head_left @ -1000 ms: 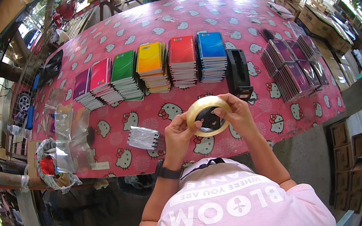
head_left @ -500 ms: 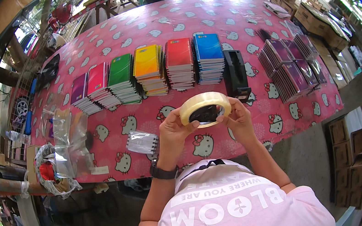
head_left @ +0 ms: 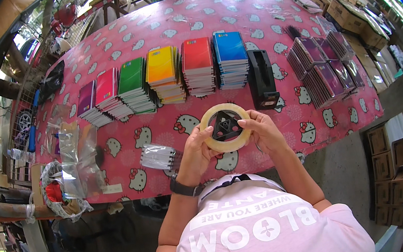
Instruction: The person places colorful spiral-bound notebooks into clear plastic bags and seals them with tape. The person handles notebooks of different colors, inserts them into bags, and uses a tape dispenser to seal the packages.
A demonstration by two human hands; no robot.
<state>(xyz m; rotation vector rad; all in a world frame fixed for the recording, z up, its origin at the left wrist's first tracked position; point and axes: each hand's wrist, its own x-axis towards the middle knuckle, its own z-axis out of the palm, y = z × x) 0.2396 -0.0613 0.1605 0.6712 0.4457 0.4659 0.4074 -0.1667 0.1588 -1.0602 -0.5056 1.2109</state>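
Observation:
Between my two hands, over the near edge of the table, is a roll of clear packing tape (head_left: pixel 213 147) with a black core (head_left: pixel 225 124) inside its ring. My left hand (head_left: pixel 197 150) grips its left side, thumb on the front face. On the opposite side my right hand (head_left: pixel 263 130) pinches the rim with thumb and fingers. Just beyond the roll stands a black tape dispenser (head_left: pixel 262 78) with no roll showing in it. A clear-wrapped pack of spiral notebooks (head_left: pixel 158 156) lies left of my left hand.
Stacks of spiral notebooks, including a green one (head_left: pixel 132 79) and a blue one (head_left: pixel 230 52), form a row across the table (head_left: pixel 192 171). Wrapped purple notebooks (head_left: pixel 326 77) stand at right. Clear plastic bags (head_left: pixel 80 158) lie at left; cardboard boxes (head_left: pixel 385 167) are stacked beyond the right edge.
The tape roll has tipped from nearly edge-on to facing up, so its black core shows fully. Both hands have turned with it and come slightly lower, still holding it.

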